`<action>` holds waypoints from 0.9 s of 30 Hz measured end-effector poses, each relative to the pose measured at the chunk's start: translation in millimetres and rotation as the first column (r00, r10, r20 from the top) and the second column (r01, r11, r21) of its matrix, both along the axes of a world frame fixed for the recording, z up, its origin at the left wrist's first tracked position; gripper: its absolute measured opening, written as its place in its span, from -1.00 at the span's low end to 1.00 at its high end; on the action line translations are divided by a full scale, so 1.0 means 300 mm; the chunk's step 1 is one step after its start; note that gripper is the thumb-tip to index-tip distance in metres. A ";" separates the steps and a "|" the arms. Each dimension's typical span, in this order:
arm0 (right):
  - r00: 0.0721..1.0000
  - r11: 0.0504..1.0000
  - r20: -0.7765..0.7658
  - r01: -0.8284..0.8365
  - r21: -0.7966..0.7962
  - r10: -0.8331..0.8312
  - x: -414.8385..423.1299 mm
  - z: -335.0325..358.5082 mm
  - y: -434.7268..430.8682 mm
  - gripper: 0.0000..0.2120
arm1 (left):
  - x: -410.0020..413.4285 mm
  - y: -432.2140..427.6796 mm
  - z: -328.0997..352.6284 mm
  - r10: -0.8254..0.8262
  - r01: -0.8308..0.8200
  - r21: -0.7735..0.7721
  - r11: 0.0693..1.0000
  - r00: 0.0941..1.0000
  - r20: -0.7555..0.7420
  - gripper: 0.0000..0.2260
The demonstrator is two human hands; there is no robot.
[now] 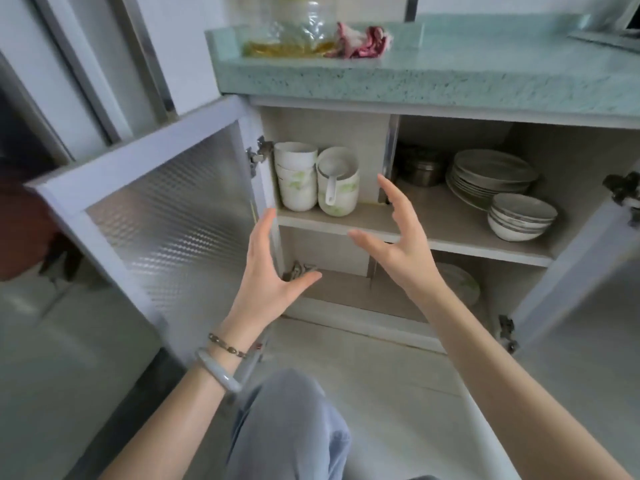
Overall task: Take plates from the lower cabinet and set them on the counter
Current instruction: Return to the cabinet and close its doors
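The lower cabinet stands open under a green speckled counter [450, 74]. On its upper shelf [450, 230] at the right sits a stack of several pale plates [491, 174], with stacked bowls [521, 218] in front of it. Another plate [459, 282] shows partly on the bottom shelf behind my right forearm. My left hand [270, 268] and my right hand [398, 237] hover in front of the shelf's left half, palms facing each other, fingers spread, holding nothing.
White cups and a mug with a spoon [317, 180] stand on the shelf's left. A steel container [420, 168] sits behind the divider. The left door [156, 209] and the right door [571, 271] hang open. An oil bottle [298, 29] and a pink cloth [363, 41] lie on the counter.
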State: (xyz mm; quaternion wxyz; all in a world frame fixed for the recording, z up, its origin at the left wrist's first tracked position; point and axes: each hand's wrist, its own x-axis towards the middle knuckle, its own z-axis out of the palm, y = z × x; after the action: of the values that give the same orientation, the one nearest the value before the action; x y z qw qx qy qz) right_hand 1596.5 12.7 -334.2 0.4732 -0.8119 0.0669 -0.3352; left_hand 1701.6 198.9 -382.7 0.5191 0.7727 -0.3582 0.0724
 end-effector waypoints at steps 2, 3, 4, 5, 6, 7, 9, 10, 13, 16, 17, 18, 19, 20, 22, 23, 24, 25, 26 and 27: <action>0.997 0.994 0.031 -0.067 -0.087 0.069 0.071 0.051 0.082 -0.29 | -0.007 0.076 0.046 0.103 -0.111 0.049 0.993 0.985 0.141 -0.02; 0.993 0.987 0.047 -0.099 -0.127 0.106 0.103 0.077 0.122 -0.31 | -0.009 0.113 0.064 0.142 -0.167 0.090 0.982 0.962 0.232 -0.01; 0.988 0.978 0.056 -0.134 -0.158 0.144 0.131 0.102 0.155 -0.33 | -0.011 0.148 0.077 0.173 -0.223 0.128 0.966 0.933 0.317 -0.01; 0.980 0.966 0.059 -0.174 -0.189 0.188 0.161 0.129 0.192 -0.35 | -0.012 0.189 0.093 0.206 -0.286 0.158 0.945 0.897 0.391 -0.01; 0.975 0.955 0.054 -0.201 -0.217 0.217 0.185 0.151 0.218 -0.36 | -0.011 0.222 0.099 0.232 -0.344 0.183 0.921 0.862 0.450 -0.01; 0.969 0.944 0.052 -0.220 -0.245 0.240 0.210 0.173 0.243 -0.37 | -0.010 0.255 0.105 0.260 -0.404 0.203 0.892 0.826 0.501 0.00; 0.957 0.916 0.058 -0.252 -0.312 0.283 0.256 0.216 0.303 -0.37 | -0.013 0.328 0.110 0.323 -0.531 0.218 0.818 0.740 0.591 0.02; 0.952 0.897 0.055 -0.262 -0.356 0.300 0.275 0.233 0.333 -0.37 | -0.014 0.360 0.109 0.345 -0.582 0.216 0.784 0.697 0.629 0.03; 0.936 0.803 0.017 -0.292 -0.520 0.351 0.328 0.272 0.431 -0.38 | -0.014 0.447 0.107 0.410 -0.711 0.191 0.677 0.579 0.704 0.02; 0.915 0.642 -0.018 -0.296 -0.707 0.403 0.373 0.296 0.509 -0.41 | -0.015 0.499 0.101 0.483 -0.809 0.174 0.562 0.492 0.724 0.02; 0.909 0.573 -0.029 -0.286 -0.768 0.415 0.390 0.308 0.537 -0.42 | -0.013 0.514 0.104 0.516 -0.836 0.173 0.520 0.469 0.717 0.02; 0.909 0.506 -0.043 -0.269 -0.820 0.414 0.406 0.309 0.555 -0.42 | -0.009 0.519 0.099 0.543 -0.853 0.188 0.486 0.463 0.701 0.02; 0.910 0.451 -0.059 -0.258 -0.854 0.410 0.420 0.312 0.571 -0.42 | -0.004 0.523 0.098 0.569 -0.864 0.206 0.460 0.465 0.679 0.02; 0.911 0.410 -0.079 -0.259 -0.875 0.405 0.433 0.314 0.585 -0.41 | 0.000 0.528 0.096 0.588 -0.871 0.226 0.437 0.467 0.660 0.01; 0.909 0.347 -0.148 -0.294 -0.891 0.389 0.450 0.312 0.599 -0.40 | 0.006 0.538 0.091 0.599 -0.867 0.276 0.414 0.488 0.635 0.00; 0.908 0.321 -0.182 -0.312 -0.894 0.377 0.455 0.306 0.600 -0.40 | 0.010 0.541 0.087 0.590 -0.857 0.313 0.410 0.511 0.625 0.00; 0.906 0.307 -0.206 -0.329 -0.893 0.369 0.459 0.298 0.600 -0.39 | 0.014 0.543 0.082 0.578 -0.842 0.352 0.408 0.537 0.614 0.02; 0.903 0.308 -0.221 -0.342 -0.887 0.368 0.460 0.293 0.599 -0.39 | 0.020 0.544 0.077 0.566 -0.825 0.385 0.413 0.564 0.601 0.04; 0.901 0.317 -0.228 -0.353 -0.880 0.370 0.458 0.291 0.598 -0.38 | 0.025 0.544 0.072 0.558 -0.808 0.407 0.426 0.589 0.584 0.06; 0.899 0.323 -0.228 -0.356 -0.877 0.373 0.457 0.293 0.599 -0.38 | 0.030 0.546 0.069 0.553 -0.793 0.418 0.444 0.609 0.568 0.08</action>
State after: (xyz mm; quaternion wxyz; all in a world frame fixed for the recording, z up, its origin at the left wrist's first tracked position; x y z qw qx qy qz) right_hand 1733.7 192.4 -246.3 0.0244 -0.9267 -0.3114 -0.2089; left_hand 1710.5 362.7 -361.9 0.0775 0.9496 -0.1010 0.2863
